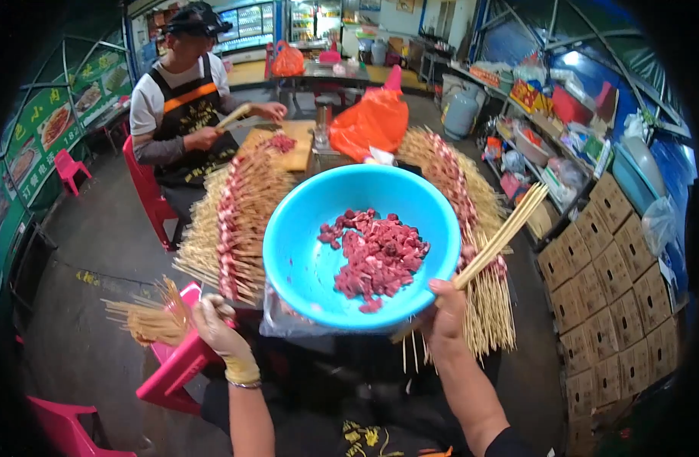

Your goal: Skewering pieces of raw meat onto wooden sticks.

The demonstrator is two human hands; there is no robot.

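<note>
My right hand (pixel 445 311) grips a bundle of bamboo skewers (pixel 503 235), its thumb against the rim of a light-blue plastic basin (pixel 286 251). Chopped raw red meat (pixel 381 257) lies in the basin, mostly toward its right side. My left hand (pixel 217 325), in a pale glove, is over a pink plastic stool (pixel 181 365) with its fingers curled; whether it holds anything is unclear. Beside it, a bunch of thin sticks (pixel 149 317) rests on the pink seat. Rows of skewered meat (pixel 228 228) lie left of the basin, and more meat skewers (pixel 455 183) lie right of it.
Across the table, a person (pixel 181 108) sits holding sticks near a wooden cutting board (pixel 298 154). An orange plastic bag (pixel 369 123) stands behind the basin. Stacked cardboard boxes (pixel 606 285) and a cluttered shelf (pixel 546 125) line the right side; a pink chair (pixel 69 425) is lower left.
</note>
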